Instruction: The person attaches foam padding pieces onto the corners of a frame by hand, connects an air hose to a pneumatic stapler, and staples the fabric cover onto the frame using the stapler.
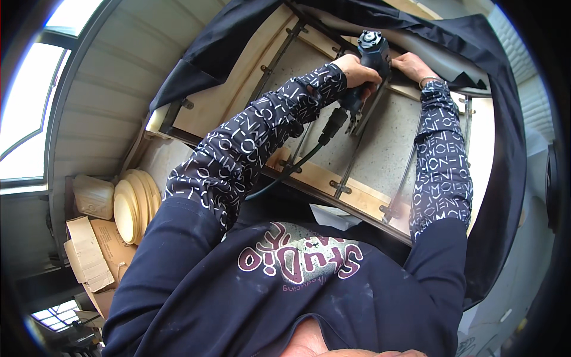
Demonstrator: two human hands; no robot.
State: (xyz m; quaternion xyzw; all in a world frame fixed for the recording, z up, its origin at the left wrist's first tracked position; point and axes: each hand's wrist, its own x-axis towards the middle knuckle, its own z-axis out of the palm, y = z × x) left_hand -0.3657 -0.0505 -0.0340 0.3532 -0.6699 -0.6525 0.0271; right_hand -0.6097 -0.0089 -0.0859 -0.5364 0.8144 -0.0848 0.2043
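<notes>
My left hand (357,72) is wrapped round the handle of a dark air staple gun (370,43), its round capped head pointing up toward me. From the handle's lower end a connector (333,126) leads into a dark green hose (302,160). Beyond the gun, my right hand (414,65) lies at the far edge of a wood-and-metal frame (357,183), by the folded-in black fabric (470,47). Its fingers are curled in, and what they pinch is hidden. The gun's nose is down over the frame, and I cannot tell whether it touches.
Thin metal rods (355,149) with clips cross the frame. Loose black fabric (209,56) drapes round its rim. To the left are stacked pale round discs (134,205), an open cardboard box (98,253) and a window (30,113). The hose runs beneath my left forearm.
</notes>
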